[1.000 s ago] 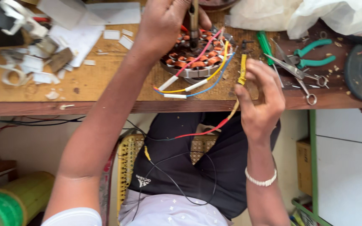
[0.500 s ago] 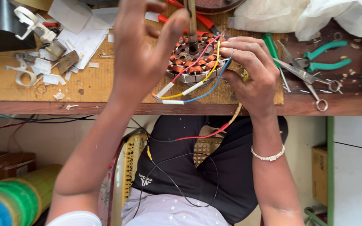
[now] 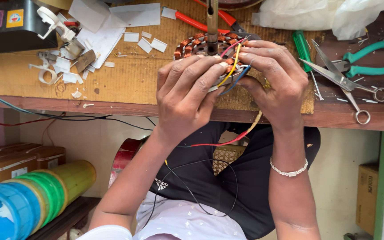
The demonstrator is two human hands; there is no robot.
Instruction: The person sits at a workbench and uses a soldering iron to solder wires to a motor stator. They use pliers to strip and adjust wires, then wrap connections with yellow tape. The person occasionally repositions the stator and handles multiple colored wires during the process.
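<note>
Sits at the near edge of the workbench (image 3: 67, 104), just above centre frame: a copper-wound stator (image 3: 196, 42) with an upright shaft (image 3: 212, 22) rising at its 12 o'clock. Clasped from both sides.

Left hand (image 3: 185, 100): curled at the stator's 7 o'clock, fingertips bunched down on the coloured leads (image 3: 233, 66). Right hand (image 3: 274, 80): hooked over the rim at 4 o'clock, fingers on top, thumb tucked beneath, fingertips meeting the left's over the yellow, pink and blue strands.

Probably best done so: brace the stator firmly with the right, work only one lead at a time with the left, bend gently and never kink near the windings. Avoid scraping the copper coils with a nail. Mind the overhang at the bench edge, since half the weight seems carried by the hands. Watch the red wire (image 3: 221, 143) trailing down at 6 o'clock toward the lap; easily snagged.

Hidden under the knuckles: the lower half of the stator and the exact spot where the leads join it. Cannot tell whether a lead is truly nipped between finger and thumb or merely pressed flat. Cut off by the top border: the shaft's upper end and the red-handled pliers (image 3: 192, 20) at 11 o'clock. Lying at 3 o'clock, untouched: scissors (image 3: 343, 82) and green-handled pliers (image 3: 370, 58).
</note>
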